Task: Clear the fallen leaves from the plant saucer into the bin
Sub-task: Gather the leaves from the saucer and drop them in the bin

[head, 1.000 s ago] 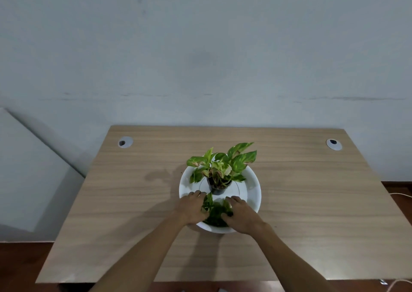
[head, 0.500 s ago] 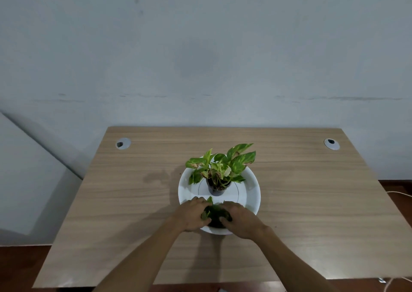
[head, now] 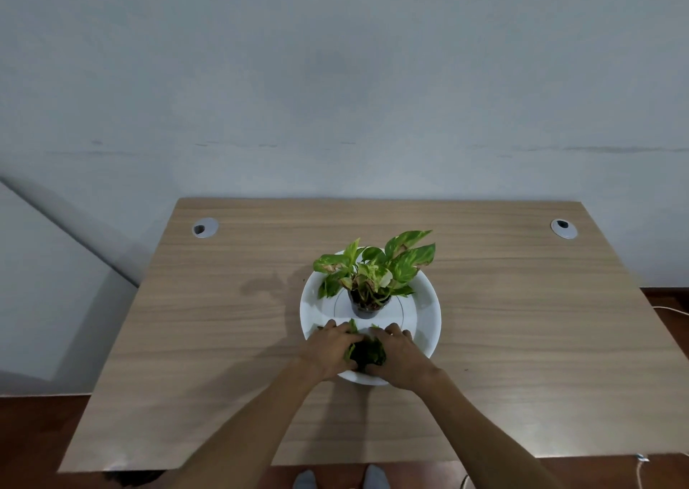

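both forearms reach in from the near edge of the bench [head: 223, 358], angled toward each other so the wrists almost meet over the front of the white saucer [head: 425, 317]. a second ago the two hands sat a little apart with loose leaves spread between them; now the left hand [head: 328, 350] and right hand [head: 399, 354] have drawn together and the fallen leaves [head: 367, 352] are bunched into one dark green clump between the palms. that suggests the gathering step is nearly done and a lift toward the bin comes next, though no bin shows anywhere in view.

the fingers [head: 395, 330] of both hands curl inward around the clump, knuckles up, closed on the leaves from either side like a cupped scoop; a few pale green tips stick out at the top of the gap. the heels of the hands rest over the saucer's near rim.

just beyond the fingertips the small dark pot [head: 367, 307] stands upright at the saucer's centre, its variegated plant [head: 376, 268] untouched. the rest of the saucer looks bare white. further back sit two cable grommets near the far corners, then the plain wall.
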